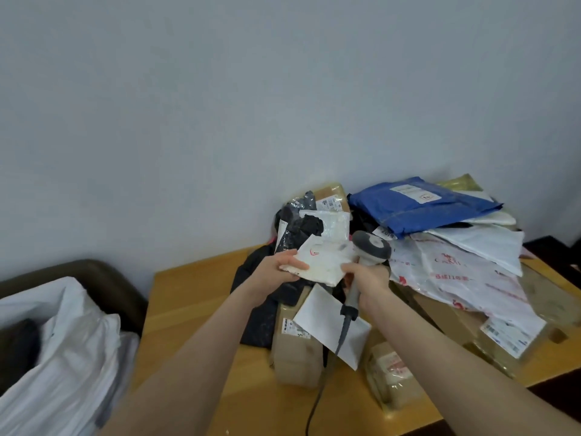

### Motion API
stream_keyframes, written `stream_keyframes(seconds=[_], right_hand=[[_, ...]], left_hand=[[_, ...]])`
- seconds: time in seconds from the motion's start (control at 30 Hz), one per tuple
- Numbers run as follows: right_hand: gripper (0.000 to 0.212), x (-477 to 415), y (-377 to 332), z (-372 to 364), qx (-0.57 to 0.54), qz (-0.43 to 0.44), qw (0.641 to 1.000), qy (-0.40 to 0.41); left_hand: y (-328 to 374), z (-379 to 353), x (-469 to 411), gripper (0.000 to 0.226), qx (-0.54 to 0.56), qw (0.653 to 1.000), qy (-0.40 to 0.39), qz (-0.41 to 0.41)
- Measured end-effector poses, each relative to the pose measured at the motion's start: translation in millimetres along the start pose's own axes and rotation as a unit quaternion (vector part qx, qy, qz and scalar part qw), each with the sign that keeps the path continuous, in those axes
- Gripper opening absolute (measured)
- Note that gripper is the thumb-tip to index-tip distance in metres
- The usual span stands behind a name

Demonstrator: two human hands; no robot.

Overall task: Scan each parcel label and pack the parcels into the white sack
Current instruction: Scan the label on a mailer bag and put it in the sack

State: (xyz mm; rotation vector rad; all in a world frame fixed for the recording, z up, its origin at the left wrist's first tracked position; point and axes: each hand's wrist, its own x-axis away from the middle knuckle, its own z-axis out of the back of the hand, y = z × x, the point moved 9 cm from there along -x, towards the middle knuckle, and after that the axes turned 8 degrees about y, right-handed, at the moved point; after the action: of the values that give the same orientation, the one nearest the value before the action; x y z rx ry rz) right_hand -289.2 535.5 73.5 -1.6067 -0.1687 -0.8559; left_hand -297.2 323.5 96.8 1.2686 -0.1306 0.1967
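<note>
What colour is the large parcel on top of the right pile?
The large parcel is blue; head view shows it best.

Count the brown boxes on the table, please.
4 boxes: one at the back, one under the white envelope, a small taped one at the front, a large one on the right. The bags may hide more.

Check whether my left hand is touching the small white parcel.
Touching. The head view shows the left hand holding the small white parcel, with the thumb lying across its left edge.

flat white parcel (319, 262) held beside grey scanner (372, 247).
</note>
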Motion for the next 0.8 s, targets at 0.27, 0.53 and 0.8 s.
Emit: stream_keyframes(seconds=[0.27, 0.53, 0.8], right_hand=[[0.028, 15, -16, 2, 0.030, 0.065, 0.997, -0.032], [0.024, 24, -19, -6, 0.056, 0.115, 0.989, -0.079], [0.009, 17, -12, 3, 0.001, 0.074, 0.995, -0.070]], left_hand=[[-14, 22, 10, 0.025, 0.124, 0.977, 0.072, 0.155], [-2, 26, 0, 0.009, 0.136, 0.979, 0.097, 0.119], [-10, 33, -5, 0.005, 0.128, 0.976, 0.145, 0.100]])
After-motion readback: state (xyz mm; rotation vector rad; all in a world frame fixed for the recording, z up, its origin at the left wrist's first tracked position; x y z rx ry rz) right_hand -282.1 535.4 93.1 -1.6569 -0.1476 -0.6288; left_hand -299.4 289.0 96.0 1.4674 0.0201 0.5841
